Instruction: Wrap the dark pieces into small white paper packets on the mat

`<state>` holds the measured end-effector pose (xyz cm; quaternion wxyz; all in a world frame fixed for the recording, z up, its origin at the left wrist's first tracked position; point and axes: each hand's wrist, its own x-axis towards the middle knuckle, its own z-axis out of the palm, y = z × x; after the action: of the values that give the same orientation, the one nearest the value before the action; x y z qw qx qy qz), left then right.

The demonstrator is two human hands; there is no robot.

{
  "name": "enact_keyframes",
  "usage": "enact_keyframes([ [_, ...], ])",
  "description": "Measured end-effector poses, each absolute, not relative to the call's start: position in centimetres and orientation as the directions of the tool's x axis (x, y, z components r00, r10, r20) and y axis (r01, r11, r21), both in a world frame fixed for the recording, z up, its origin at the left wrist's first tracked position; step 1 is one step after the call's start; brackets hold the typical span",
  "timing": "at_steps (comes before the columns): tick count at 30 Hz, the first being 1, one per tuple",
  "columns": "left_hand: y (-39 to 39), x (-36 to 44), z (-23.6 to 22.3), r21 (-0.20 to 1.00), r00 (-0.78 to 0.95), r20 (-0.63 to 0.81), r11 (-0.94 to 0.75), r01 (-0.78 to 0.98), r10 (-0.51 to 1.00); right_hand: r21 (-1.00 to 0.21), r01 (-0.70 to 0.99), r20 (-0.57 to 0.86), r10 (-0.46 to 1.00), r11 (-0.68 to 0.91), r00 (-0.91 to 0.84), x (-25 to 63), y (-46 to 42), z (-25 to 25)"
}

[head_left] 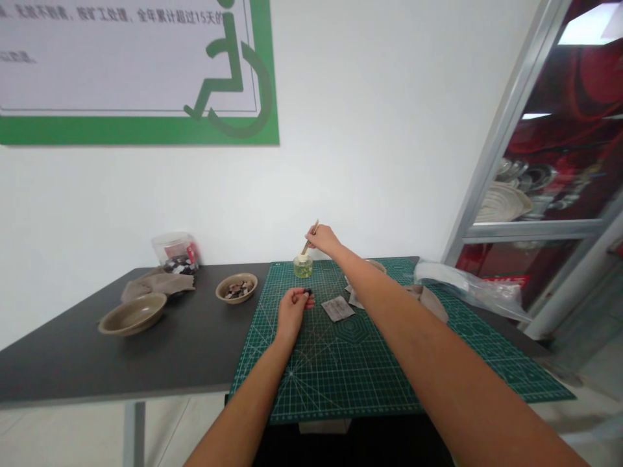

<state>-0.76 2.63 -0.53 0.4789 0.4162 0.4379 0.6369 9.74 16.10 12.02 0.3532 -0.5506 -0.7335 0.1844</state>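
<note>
My right hand (322, 237) grips a thin wooden stick or brush (311, 239), whose lower end is in the pale mouth of a small jar (302, 266) of yellow-green liquid. The jar stands upright on the green cutting mat (292, 383), near its far edge. Closer to me, my left hand (293, 308) pinches a small dark piece (307, 292) just above the mat; its exact kind is too small to make out. To the right of that hand lies a small grey printed packet (337, 309), with others partly hidden behind my right forearm.
Left of the mat stand a bowl of mixed dark and pale pieces (237, 288) and a wider bowl (134, 314). Behind them are a grey cloth (158, 285) and a clear plastic tub (176, 251). At right lie another cloth (429, 301) and a plastic bag (467, 285).
</note>
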Motion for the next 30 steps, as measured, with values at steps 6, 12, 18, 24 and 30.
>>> enact_keyframes([
  [6, 2.7, -0.8, -0.6, 0.959, -0.204, 0.113, -0.16, -0.234, 0.973, -0.831, 0.471, 0.293, 0.953, 0.295, -0.079, 10.1, 16.4, 11.5],
  [12, 2.9, -1.0, -0.6, 0.955, -0.208, 0.12, -0.17, -0.243, 0.971, -0.955, 0.119, 0.28, 0.959, 0.273, 0.046, 12.6, 14.6, 9.8],
  [18, 2.6, -0.9, -0.5, 0.948, -0.198, 0.089, -0.144, -0.285, 0.976, -0.915, -0.348, 0.195, 0.979, 0.205, 0.066, 17.3, 9.2, 6.5],
  [24, 2.2, -0.6, -0.3, 0.93, -0.141, 0.085, -0.13, -0.345, 0.986, -0.74, -0.671, 0.0, 0.998, -0.047, -0.07, 20.4, 4.6, 2.8],
  [30, 1.6, -0.6, 0.2, 0.931, -0.074, 0.066, -0.088, -0.355, 0.995, -0.703, -0.708, -0.026, 0.998, -0.063, -0.064, 19.0, 3.1, 0.7],
])
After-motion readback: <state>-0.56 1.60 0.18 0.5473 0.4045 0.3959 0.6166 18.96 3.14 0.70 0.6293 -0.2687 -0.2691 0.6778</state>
